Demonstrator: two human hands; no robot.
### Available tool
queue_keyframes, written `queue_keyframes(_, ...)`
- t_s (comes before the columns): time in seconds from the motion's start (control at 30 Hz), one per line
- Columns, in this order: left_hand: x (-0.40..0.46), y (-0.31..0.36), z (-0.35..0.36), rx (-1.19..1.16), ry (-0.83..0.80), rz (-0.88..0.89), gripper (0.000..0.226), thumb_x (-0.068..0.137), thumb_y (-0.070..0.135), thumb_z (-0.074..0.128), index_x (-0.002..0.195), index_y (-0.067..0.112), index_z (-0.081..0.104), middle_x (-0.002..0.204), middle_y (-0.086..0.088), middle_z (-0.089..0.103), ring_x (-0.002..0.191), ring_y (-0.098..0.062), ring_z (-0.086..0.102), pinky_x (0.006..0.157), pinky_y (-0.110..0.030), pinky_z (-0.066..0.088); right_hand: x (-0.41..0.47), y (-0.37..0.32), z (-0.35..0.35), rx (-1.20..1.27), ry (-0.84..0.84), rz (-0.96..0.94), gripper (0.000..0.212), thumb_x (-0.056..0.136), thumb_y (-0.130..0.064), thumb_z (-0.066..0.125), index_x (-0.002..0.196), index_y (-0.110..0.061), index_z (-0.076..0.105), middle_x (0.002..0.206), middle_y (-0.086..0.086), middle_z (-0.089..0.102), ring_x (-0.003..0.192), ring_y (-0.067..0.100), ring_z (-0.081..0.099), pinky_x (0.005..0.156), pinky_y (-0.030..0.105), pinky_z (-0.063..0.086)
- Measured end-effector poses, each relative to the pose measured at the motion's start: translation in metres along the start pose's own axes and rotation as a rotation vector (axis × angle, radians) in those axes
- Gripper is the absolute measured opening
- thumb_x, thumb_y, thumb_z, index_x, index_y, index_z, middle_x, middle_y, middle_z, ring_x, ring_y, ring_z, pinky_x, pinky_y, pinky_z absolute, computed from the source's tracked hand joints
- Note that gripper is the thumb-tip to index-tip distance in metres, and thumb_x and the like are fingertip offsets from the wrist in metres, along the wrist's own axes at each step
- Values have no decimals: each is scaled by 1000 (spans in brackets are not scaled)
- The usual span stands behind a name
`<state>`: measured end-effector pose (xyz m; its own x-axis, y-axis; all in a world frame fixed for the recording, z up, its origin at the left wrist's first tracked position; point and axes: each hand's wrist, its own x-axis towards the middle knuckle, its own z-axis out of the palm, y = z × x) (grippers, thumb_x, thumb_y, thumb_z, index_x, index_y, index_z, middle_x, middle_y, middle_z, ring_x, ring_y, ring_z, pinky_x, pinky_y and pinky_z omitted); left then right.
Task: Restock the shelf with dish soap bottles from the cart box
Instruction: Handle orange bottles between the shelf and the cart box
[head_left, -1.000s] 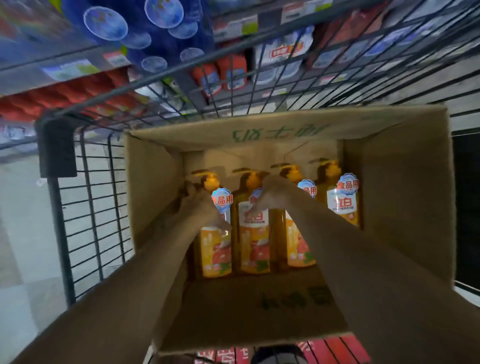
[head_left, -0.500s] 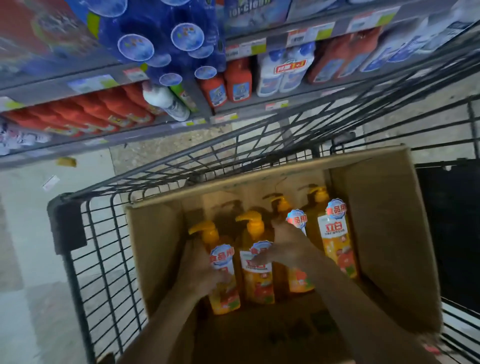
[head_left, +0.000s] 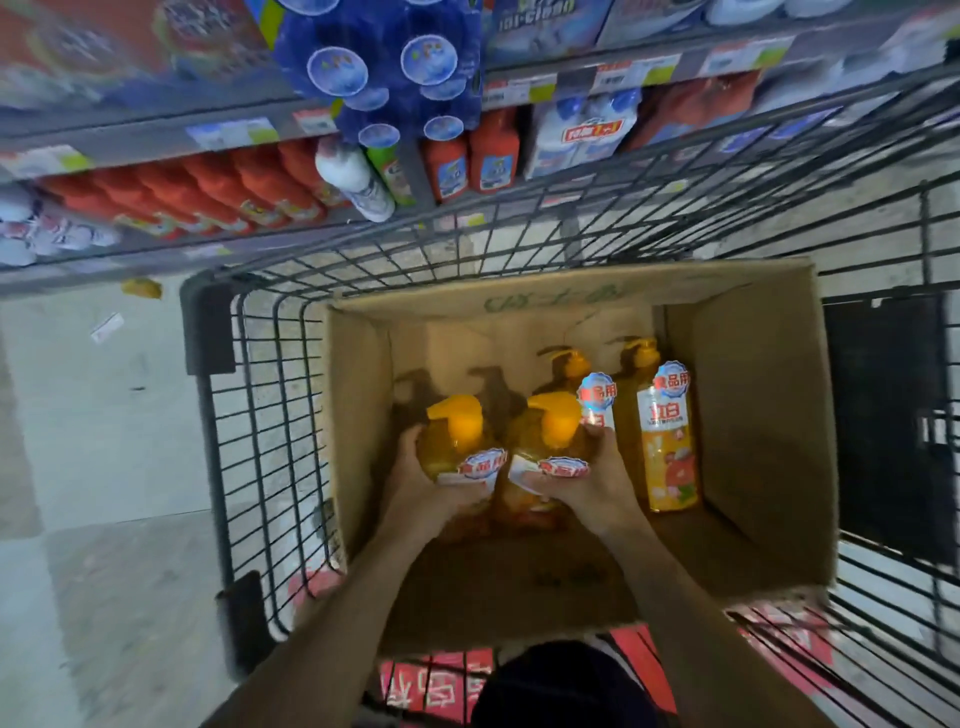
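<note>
Both hands loaded: left hand (head_left: 423, 486) wraps left bottle (head_left: 454, 447), right hand (head_left: 584, 486) wraps right bottle (head_left: 545, 441), fingers curled round each body. Both sit mid-box (head_left: 769, 415), lifted off the floor of it by my read.

Lift straight up, keep the two apart so the pumps don't snag, clear the box wall at 12 before swinging to the shelf (head_left: 260, 228). Grip low on the body, not the pump.

Long axis near vertical, tilted toward you; pump spouts point to 9. Two more bottles (head_left: 667, 447) stand upright at 3, against the far-right corner.
</note>
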<state>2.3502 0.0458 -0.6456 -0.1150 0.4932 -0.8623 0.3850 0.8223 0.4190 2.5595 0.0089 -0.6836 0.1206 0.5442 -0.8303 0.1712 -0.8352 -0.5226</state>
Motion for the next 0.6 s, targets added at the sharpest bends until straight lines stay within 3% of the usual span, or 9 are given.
queue_keyframes(0.13,-17,6,-4,-28,30,73,100,62,19,92,144,32,35,106,22,52,103,-7,55,81,-22,42,-19,-23,-3,-5,58,-32,109,52,-40,97,140,-28,34,131,-8,54,123,17,54,102,41,50)
queue_keyframes(0.2,-34,11,-8,-16,105,135,98,61,28,92,142,34,38,104,23,55,97,-1,56,79,-20,46,-29,-36,-6,6,78,-41,101,55,-24,97,136,-24,37,124,-5,55,116,17,56,95,31,51)
queue_keyframes(0.3,-58,28,-21,-5,193,252,94,57,39,93,136,40,42,106,19,59,99,-7,59,85,-22,48,-51,-65,-15,112,100,-72,94,55,-11,96,132,-20,42,113,-8,62,98,7,63,75,16,52)
queue_keyframes(0.4,-80,57,-46,-68,161,368,87,54,32,96,125,41,47,106,19,65,97,1,63,71,-5,48,-79,-102,-24,201,105,-163,83,53,-8,95,123,-24,54,105,-10,71,91,5,71,72,21,57)
queue_keyframes(0.5,-109,87,-76,-126,124,470,93,50,27,98,131,31,53,110,14,69,99,-1,67,74,-12,54,-119,-147,-31,259,89,-274,81,49,-10,95,120,-25,58,106,-3,74,95,13,73,83,37,60)
queue_keyframes(0.6,-148,113,-106,-193,152,574,91,50,21,98,129,32,53,111,16,69,98,3,67,81,-14,54,-163,-193,-32,282,56,-421,80,51,-13,91,124,-19,60,108,2,75,99,20,72,86,41,59)
